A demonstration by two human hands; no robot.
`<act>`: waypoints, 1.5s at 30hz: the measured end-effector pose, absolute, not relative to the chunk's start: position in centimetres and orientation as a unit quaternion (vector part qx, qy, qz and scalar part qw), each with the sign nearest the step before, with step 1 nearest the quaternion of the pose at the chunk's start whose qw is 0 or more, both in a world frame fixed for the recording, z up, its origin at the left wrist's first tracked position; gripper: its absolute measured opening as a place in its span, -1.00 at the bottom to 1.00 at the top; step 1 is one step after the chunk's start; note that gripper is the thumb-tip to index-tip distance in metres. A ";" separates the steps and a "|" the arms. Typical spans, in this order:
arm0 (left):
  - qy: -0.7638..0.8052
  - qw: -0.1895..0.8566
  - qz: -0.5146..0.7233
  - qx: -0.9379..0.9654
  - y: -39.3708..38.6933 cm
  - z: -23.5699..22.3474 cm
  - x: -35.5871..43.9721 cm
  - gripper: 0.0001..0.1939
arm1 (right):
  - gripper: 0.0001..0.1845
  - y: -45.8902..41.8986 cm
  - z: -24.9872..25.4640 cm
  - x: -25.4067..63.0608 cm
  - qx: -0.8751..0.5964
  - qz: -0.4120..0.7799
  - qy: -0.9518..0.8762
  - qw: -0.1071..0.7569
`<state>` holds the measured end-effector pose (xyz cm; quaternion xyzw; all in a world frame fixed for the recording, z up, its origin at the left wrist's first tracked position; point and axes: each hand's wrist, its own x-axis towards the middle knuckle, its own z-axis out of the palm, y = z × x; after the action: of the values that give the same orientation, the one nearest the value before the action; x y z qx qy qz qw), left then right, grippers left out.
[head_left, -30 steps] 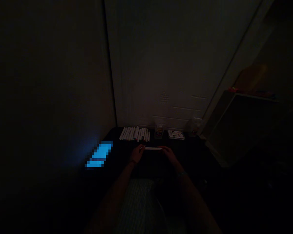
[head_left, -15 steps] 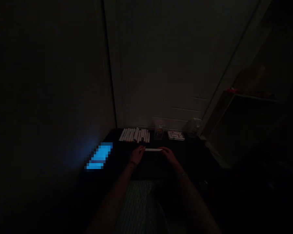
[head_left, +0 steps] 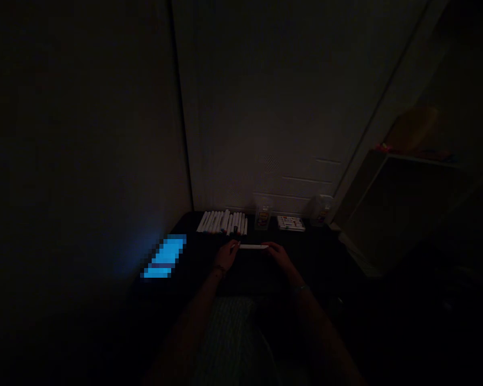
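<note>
A white marker (head_left: 253, 246) lies level across the space between my two hands, over the dark table (head_left: 257, 276). Its left end is pinched in the fingers of my left hand (head_left: 226, 254). At the other end, my right hand (head_left: 279, 254) has its fingers closed on the tip. Just beyond my left hand, a row of several white markers (head_left: 215, 221) lies side by side, with some coloured ends towards me. The scene is very dark, so fine detail on the held marker cannot be made out.
Behind my hands stand a clear plastic case (head_left: 262, 217) and a second clear case (head_left: 323, 210). Between them lies a flat stack of white markers (head_left: 291, 223). A glowing, pixelated blue screen (head_left: 165, 257) is at the left. A wall (head_left: 261, 107) rises behind the table; a shelf unit (head_left: 410, 203) stands right.
Almost nothing differs. Both hands keep hold of the marker in the same place, and the view has shifted very slightly.
</note>
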<state>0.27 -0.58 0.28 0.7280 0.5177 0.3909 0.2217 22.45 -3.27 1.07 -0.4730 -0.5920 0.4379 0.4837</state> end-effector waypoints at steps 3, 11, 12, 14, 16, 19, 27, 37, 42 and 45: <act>0.517 0.221 0.392 0.728 -0.7 0.5 0.3 -0.65 | -0.67 -3.4 1.2 22.4 -0.475 0.437 -0.589 0.486; 0.523 0.205 0.385 0.732 -0.8 0.5 0.2 -0.65 | -0.67 -3.5 1.2 22.4 -0.464 0.422 -0.603 0.493; 0.521 0.205 0.385 0.734 -0.8 0.5 0.2 -0.65 | -0.67 -3.5 1.2 22.4 -0.461 0.423 -0.603 0.495; 0.514 0.209 0.387 0.737 -0.8 0.4 0.2 -0.65 | -0.67 -3.4 1.1 22.4 -0.457 0.429 -0.603 0.493; 0.512 0.211 0.390 0.736 -0.8 0.4 0.3 -0.65 | -0.67 -3.3 1.1 22.4 -0.462 0.434 -0.599 0.489; 0.514 0.214 0.393 0.732 -0.8 0.5 0.3 -0.66 | -0.67 -3.3 1.1 22.4 -0.476 0.427 -0.593 0.489; 0.534 0.227 0.384 0.718 -1.2 1.1 0.4 -0.67 | -0.69 -3.7 1.3 22.4 -0.456 0.427 -0.603 0.496; 0.537 0.230 0.373 0.721 -1.3 1.4 0.4 -0.68 | -0.68 -3.0 0.9 22.6 -0.455 0.432 -0.605 0.490; 0.523 0.217 0.387 0.727 -1.2 1.1 0.4 -0.69 | -0.68 -3.0 0.9 22.6 -0.472 0.430 -0.597 0.486; 0.530 0.217 0.383 0.725 -1.2 1.0 0.4 -0.67 | -0.68 -3.3 1.2 22.6 -0.471 0.432 -0.599 0.483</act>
<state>0.41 -1.18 0.97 0.7251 0.5295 0.3831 0.2169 22.57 -3.30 1.18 -0.4710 -0.5987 0.4318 0.4830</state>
